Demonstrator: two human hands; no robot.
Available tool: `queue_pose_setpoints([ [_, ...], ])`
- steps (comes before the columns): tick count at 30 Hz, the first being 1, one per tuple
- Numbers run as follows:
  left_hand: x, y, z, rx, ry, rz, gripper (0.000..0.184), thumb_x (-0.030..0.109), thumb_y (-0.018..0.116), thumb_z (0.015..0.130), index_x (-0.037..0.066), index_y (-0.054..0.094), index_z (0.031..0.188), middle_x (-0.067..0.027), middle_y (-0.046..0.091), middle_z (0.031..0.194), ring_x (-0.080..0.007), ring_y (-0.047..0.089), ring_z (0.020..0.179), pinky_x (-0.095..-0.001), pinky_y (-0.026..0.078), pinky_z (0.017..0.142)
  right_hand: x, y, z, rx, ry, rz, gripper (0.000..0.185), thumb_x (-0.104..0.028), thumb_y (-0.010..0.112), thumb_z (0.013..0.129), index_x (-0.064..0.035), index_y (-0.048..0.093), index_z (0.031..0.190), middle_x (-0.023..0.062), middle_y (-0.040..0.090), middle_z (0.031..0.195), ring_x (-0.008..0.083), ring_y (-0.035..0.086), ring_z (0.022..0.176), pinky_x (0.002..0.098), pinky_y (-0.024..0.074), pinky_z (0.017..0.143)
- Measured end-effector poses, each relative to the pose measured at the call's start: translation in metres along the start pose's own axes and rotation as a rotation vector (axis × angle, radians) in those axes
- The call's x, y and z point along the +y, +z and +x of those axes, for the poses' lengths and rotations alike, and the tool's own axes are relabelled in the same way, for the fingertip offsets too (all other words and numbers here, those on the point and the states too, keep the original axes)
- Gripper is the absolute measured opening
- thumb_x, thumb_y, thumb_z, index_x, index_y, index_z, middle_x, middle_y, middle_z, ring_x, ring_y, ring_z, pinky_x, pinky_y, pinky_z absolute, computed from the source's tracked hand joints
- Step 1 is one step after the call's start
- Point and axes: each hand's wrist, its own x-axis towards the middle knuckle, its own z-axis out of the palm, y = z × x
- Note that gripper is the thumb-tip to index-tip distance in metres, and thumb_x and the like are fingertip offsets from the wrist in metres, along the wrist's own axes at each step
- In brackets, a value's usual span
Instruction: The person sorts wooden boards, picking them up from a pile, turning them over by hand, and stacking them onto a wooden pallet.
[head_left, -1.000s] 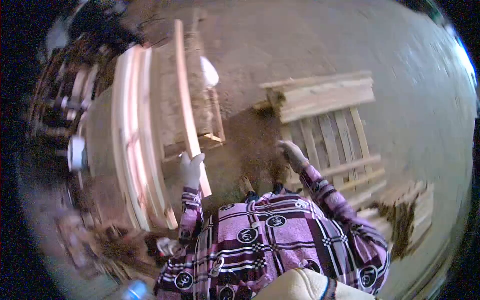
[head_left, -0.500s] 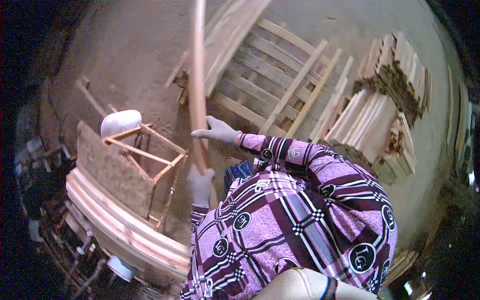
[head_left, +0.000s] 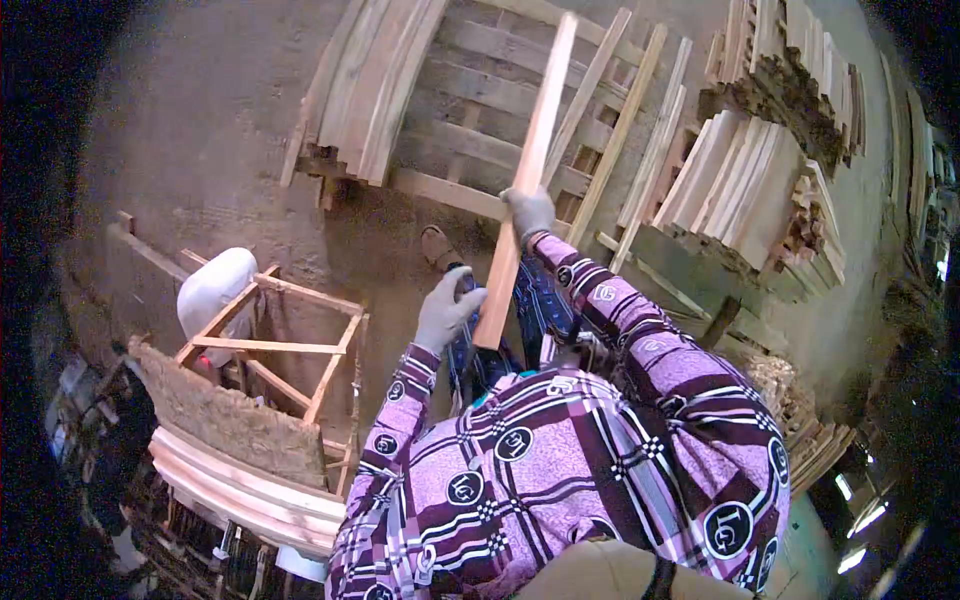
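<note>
A long, narrow wooden board (head_left: pixel 507 275) slants away in front of my body, its near end close to my knees. My right hand (head_left: pixel 531 212), in a pale glove, is wrapped round it partway along. My left hand (head_left: pixel 447 308), gloved too, is beside the near end with thumb and fingers apart. Its fingertips come close to the board's edge; whether they touch it I cannot tell. Beyond the board lies a slatted wooden pallet (head_left: pixel 465 92) with a few loose strips across it.
Long boards (head_left: pixel 372 85) are stacked on the pallet's left side. More stacked boards (head_left: pixel 735 190) stand at right. On my left are a wooden frame (head_left: pixel 335 360), a white rounded object (head_left: pixel 218 290), a rough panel (head_left: pixel 225 420) and a pile of pale planks (head_left: pixel 250 500).
The board has swung to the right along with my right hand, which now grips it. My left hand has come off its near end and opened. My view has turned slightly.
</note>
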Motion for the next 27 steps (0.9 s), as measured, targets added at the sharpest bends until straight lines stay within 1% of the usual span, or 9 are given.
queue_pose_setpoints([
  [1, -0.003, -0.011, 0.009, 0.067, 0.021, 0.016, 0.043, 0.028, 0.059, 0.072, 0.002, 0.049, 0.105, -0.0128, 0.058, 0.088, -0.0207, 0.056, 0.078, -0.0288, 0.043, 0.071, 0.020, 0.003, 0.021, 0.002, 0.145, 0.046, 0.030, -0.043, 0.057, 0.064, -0.0180, 0.059, 0.080, 0.0158, 0.051, 0.090, 0.0333, 0.054, 0.073, 0.0408, 0.0444, 0.066],
  [3, -0.020, -0.020, 0.019, 0.134, -0.002, 0.093, 0.041, 0.027, 0.059, 0.071, 0.002, 0.051, 0.103, -0.0123, 0.058, 0.088, -0.0193, 0.056, 0.078, -0.0286, 0.043, 0.071, 0.043, -0.002, 0.034, 0.107, 0.042, -0.032, 0.046, -0.048, 0.060, 0.059, -0.0077, 0.056, 0.082, 0.0192, 0.056, 0.081, 0.0352, 0.055, 0.073, 0.0432, 0.0441, 0.064],
  [4, -0.041, -0.018, 0.026, 0.184, 0.035, 0.133, 0.040, 0.026, 0.059, 0.072, 0.002, 0.051, 0.104, -0.0118, 0.058, 0.088, -0.0177, 0.056, 0.078, -0.0282, 0.043, 0.070, 0.050, -0.002, 0.045, 0.209, 0.219, 0.018, 0.049, -0.046, 0.063, 0.057, -0.0047, 0.055, 0.084, 0.0189, 0.058, 0.078, 0.0350, 0.056, 0.074, 0.0437, 0.0441, 0.064],
  [6, -0.048, -0.022, 0.031, 0.179, -0.039, 0.113, 0.040, 0.025, 0.059, 0.073, 0.002, 0.051, 0.104, -0.0117, 0.058, 0.089, -0.0177, 0.056, 0.078, -0.0281, 0.043, 0.070, 0.067, -0.008, 0.063, 0.271, 0.238, 0.102, 0.044, -0.040, 0.063, 0.057, -0.0058, 0.055, 0.084, 0.0169, 0.059, 0.078, 0.0338, 0.057, 0.074, 0.0423, 0.0440, 0.066],
  [7, -0.076, -0.021, -0.033, 0.165, -0.147, 0.079, 0.039, 0.024, 0.059, 0.073, 0.002, 0.050, 0.104, -0.0116, 0.058, 0.090, -0.0177, 0.056, 0.078, -0.0280, 0.043, 0.070, 0.093, 0.002, 0.003, 0.268, 0.259, 0.101, 0.043, -0.039, 0.063, 0.057, -0.0058, 0.055, 0.083, 0.0164, 0.059, 0.077, 0.0333, 0.057, 0.074, 0.0419, 0.0438, 0.065],
  [10, -0.079, -0.012, -0.034, 0.167, -0.180, 0.012, 0.037, 0.021, 0.059, 0.074, 0.002, 0.051, 0.104, -0.0092, 0.058, 0.088, -0.0144, 0.054, 0.074, -0.0257, 0.043, 0.068, 0.104, -0.009, 0.039, 0.317, 0.357, -0.081, 0.046, -0.040, 0.063, 0.058, -0.0041, 0.055, 0.086, 0.0178, 0.059, 0.080, 0.0320, 0.057, 0.075, 0.0391, 0.0433, 0.066],
  [18, -0.070, 0.018, -0.076, -0.085, -0.542, -0.142, 0.033, 0.018, 0.059, 0.073, 0.002, 0.052, 0.101, -0.0055, 0.053, 0.077, -0.0126, 0.050, 0.067, -0.0236, 0.042, 0.064, 0.143, 0.002, 0.071, 0.096, 0.479, -0.387, 0.054, -0.045, 0.063, 0.056, -0.0029, 0.054, 0.088, 0.0180, 0.058, 0.089, 0.0323, 0.055, 0.085, 0.0402, 0.0427, 0.075],
  [22, -0.084, 0.030, -0.088, -0.079, -0.515, -0.183, 0.034, 0.018, 0.059, 0.073, 0.001, 0.052, 0.101, -0.0077, 0.055, 0.080, -0.0135, 0.052, 0.068, -0.0242, 0.043, 0.065, 0.143, 0.006, 0.059, 0.102, 0.506, -0.363, 0.074, -0.049, 0.066, 0.051, -0.0003, 0.045, 0.102, 0.0227, 0.055, 0.093, 0.0366, 0.053, 0.088, 0.0412, 0.0416, 0.076],
  [27, -0.073, 0.028, -0.059, -0.125, -0.510, -0.193, 0.035, 0.017, 0.059, 0.072, 0.002, 0.052, 0.103, -0.0113, 0.058, 0.090, -0.0137, 0.054, 0.074, -0.0248, 0.043, 0.070, 0.143, 0.006, 0.058, 0.182, 0.432, -0.285, 0.078, -0.052, 0.068, 0.050, -0.0005, 0.042, 0.101, 0.0217, 0.056, 0.092, 0.0369, 0.054, 0.085, 0.0412, 0.0417, 0.076],
])
